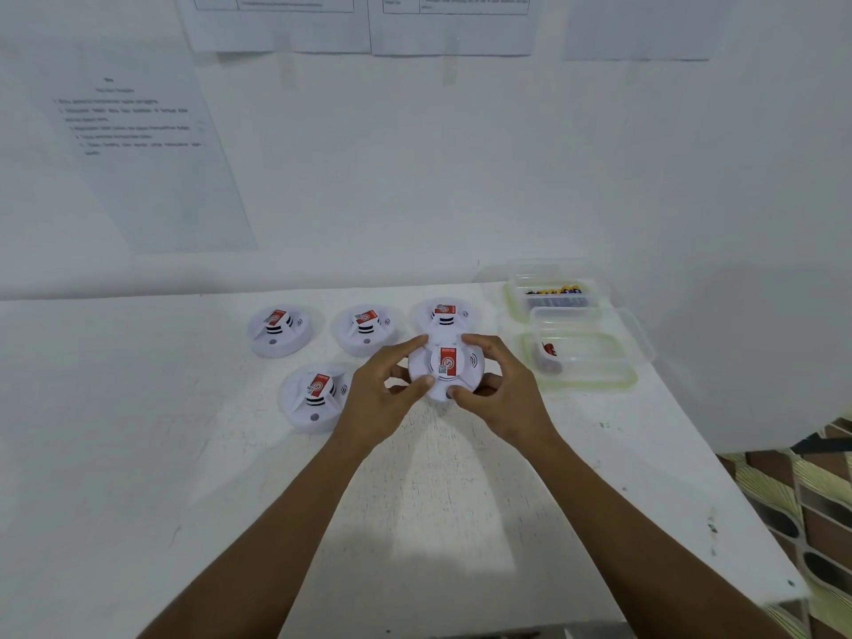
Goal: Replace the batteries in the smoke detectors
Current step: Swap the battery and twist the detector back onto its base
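Note:
A white round smoke detector (pixel 446 367) with a red label on top is held just above the white table (pixel 438 491) at the centre. My left hand (pixel 385 393) grips its left rim with curled fingers and thumb. My right hand (pixel 500 389) grips its right rim the same way. Several more white detectors with red labels stand on the table: one at the back left (pixel 278 330), one at the back middle (pixel 365 329), one behind the held detector (pixel 442 314), and one at the front left (pixel 315 398).
Two clear plastic boxes stand at the right: the far box (pixel 553 292) holds several small batteries, the near box (pixel 582 357) holds a small red-marked item. Printed sheets hang on the wall behind. The table's right edge runs near a patterned floor (pixel 811 495).

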`<action>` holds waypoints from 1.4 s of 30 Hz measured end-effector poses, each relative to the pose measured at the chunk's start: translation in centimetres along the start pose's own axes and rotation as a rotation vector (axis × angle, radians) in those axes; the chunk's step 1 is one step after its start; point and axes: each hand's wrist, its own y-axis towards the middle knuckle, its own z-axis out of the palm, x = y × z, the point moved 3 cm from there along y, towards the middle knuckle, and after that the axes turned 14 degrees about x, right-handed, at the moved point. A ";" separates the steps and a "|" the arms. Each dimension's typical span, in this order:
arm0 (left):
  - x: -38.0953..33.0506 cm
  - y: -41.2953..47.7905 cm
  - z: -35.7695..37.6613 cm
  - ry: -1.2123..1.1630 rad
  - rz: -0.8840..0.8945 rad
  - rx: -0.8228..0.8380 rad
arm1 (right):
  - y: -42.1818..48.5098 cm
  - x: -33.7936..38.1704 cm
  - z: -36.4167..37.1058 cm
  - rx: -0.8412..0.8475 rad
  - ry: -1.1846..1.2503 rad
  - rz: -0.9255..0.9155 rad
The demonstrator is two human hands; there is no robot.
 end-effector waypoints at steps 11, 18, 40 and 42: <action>0.8 -0.2 0.5 0.007 -0.024 -0.007 | -0.1 -0.9 0.1 0.016 -0.041 0.010; 1.0 -0.1 0.5 0.030 -0.007 -0.016 | 0.0 -1.3 0.1 0.028 -0.023 0.007; 3.4 -0.7 1.1 0.106 -0.005 0.012 | -0.3 -3.8 -0.3 0.088 0.064 0.024; 3.4 -0.7 1.1 0.123 -0.004 -0.001 | -0.3 -4.1 -0.2 0.080 0.053 0.019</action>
